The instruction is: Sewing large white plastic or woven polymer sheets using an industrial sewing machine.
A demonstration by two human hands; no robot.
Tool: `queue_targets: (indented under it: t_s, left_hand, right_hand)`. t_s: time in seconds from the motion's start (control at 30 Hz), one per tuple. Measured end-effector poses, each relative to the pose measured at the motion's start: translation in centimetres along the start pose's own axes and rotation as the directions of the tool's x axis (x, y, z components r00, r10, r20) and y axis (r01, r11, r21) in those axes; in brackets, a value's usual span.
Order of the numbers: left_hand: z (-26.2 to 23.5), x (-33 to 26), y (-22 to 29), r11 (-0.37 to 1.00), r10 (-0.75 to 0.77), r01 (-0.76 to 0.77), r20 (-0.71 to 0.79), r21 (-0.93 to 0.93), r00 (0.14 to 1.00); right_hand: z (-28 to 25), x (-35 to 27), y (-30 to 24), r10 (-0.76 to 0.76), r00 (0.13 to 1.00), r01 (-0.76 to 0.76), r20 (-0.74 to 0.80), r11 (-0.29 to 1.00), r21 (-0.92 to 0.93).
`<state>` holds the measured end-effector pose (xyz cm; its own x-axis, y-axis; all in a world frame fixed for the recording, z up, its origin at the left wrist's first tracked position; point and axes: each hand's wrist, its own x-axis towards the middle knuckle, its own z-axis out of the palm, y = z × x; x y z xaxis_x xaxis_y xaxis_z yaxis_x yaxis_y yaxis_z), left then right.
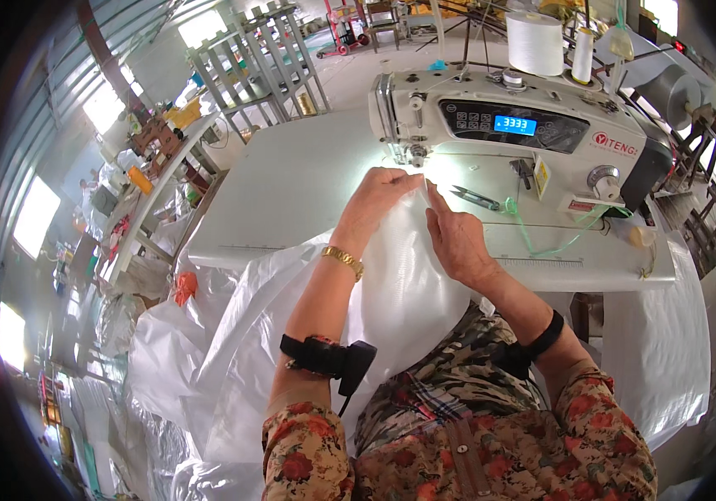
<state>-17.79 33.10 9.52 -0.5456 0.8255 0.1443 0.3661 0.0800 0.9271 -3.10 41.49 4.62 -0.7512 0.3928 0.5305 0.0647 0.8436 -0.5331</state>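
Observation:
A sheet of white, shiny woven plastic (404,284) hangs from the sewing table's front edge over my lap and spreads to the left. My left hand (375,200) has its fingers closed on the top edge of the sheet, just in front of the needle area of a white sewing machine (416,108). Close beside it, my right hand (461,242) pinches the same edge from the right, its thumb against the sheet. A lamp lights the spot under the machine head. The fingertips partly hide the sheet's edge.
Thread snips (476,198) lie on the sewing table (283,179) right of my hands, by a green strip (533,244). White thread cones (535,43) stand behind the machine. More white sheeting (658,342) hangs at the right. A grey rack (258,71) stands at the back left.

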Motion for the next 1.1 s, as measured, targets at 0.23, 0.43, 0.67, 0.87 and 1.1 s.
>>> queue_targets:
  t_s: [0.23, 0.43, 0.67, 0.87, 1.1]
  left_hand:
    - [0.6, -0.3, -1.6, 0.98, -0.157, 0.148, -0.059, -0.131, 0.986]
    - [-0.2, 2.0, -4.3, 0.976, -0.16, 0.144, 0.084, 0.164, 0.984]
    - [0.1, 3.3, -6.8, 0.795, 0.107, -0.072, -0.022, 0.602, 0.994]
    - [0.8, 4.7, -7.4, 0.828, 0.13, -0.058, -0.09, 0.558, 0.987]
    - [0.3, 4.5, -8.2, 0.889, 0.037, 0.044, -0.168, 0.456, 0.985]
  right_hand:
    - [1.5, 0.7, 0.5, 0.021, 0.967, 0.089, 0.253, 0.905, -0.415]
    - [2.1, 1.1, 0.1, 0.046, 0.948, 0.113, 0.315, 0.875, -0.471]
    - [0.5, 3.6, 2.9, -0.171, 0.918, 0.243, 0.357, 0.955, -0.169]
    - [2.7, 5.7, 7.2, -0.343, 0.917, 0.36, 0.204, 0.931, -0.057]
    - [3.9, 5.7, 7.0, -0.384, 0.887, 0.433, 0.256, 0.884, -0.177]
